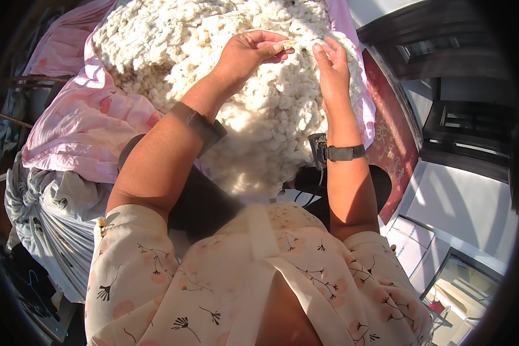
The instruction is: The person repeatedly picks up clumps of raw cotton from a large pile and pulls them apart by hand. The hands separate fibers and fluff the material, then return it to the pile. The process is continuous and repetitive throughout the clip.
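Note:
A large heap of off-white raw cotton [281, 95] lies before me on pink cloth. Over its upper part, my left hand [259, 46] pinches a small yellowish tuft of cotton [288, 44] between thumb and fingers. To the right of the tuft, and apart from it, is my right hand [334, 60]. Its thumb and fingers are spread, and nothing shows between them. Each wrist wears a dark strap; a small device [318, 150] with a cable sits at the right one.
Pink patterned cloth [99, 125] drapes at the left, above a knotted grey fabric bundle [60, 212]. A metal rod frame [8, 116] stands by the left rim. On the right are a red patterned mat [391, 142], dark-framed windows or doors [471, 125] and white boxes [411, 238].

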The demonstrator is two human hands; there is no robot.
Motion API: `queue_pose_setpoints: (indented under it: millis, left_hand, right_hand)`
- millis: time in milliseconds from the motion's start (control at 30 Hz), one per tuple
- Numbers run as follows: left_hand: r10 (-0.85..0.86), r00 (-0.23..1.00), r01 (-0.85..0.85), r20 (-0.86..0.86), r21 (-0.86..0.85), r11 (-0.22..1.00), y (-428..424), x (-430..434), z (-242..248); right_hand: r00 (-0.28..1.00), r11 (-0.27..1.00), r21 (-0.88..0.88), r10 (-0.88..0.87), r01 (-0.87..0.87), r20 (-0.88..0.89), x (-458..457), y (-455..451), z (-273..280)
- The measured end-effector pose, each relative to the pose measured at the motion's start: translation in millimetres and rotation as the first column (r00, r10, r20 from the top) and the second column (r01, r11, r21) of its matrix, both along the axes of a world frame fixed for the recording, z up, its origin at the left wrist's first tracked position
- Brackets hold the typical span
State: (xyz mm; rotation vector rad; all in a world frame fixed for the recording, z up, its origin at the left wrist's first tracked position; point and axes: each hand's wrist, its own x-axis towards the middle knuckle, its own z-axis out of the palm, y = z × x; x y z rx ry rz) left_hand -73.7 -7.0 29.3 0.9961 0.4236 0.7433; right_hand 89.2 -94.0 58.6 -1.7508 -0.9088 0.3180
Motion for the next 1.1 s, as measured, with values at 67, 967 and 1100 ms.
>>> queue_pose_setpoints:
  millis: [67,967,1100]
  left_hand:
    - [0.008,0.999,-0.007,-0.053,0.015,1.0,-0.7,2.2,-1.7]
    - [-0.139,0.975,0.165,-0.173,0.146,0.976,-4.1,-3.1,12.6]
    - [-0.111,0.967,0.155,-0.23,0.181,0.971,-5.3,-4.0,12.1]
  right_hand:
    - [0.968,0.977,0.089,0.207,-0.196,-0.139,-0.2,-1.7,3.1]
    - [0.864,0.922,0.216,0.379,-0.321,-0.333,-27.8,-6.3,1.1]
    - [0.899,0.945,0.112,0.328,-0.308,-0.289,-35.2,-7.2,3.1]
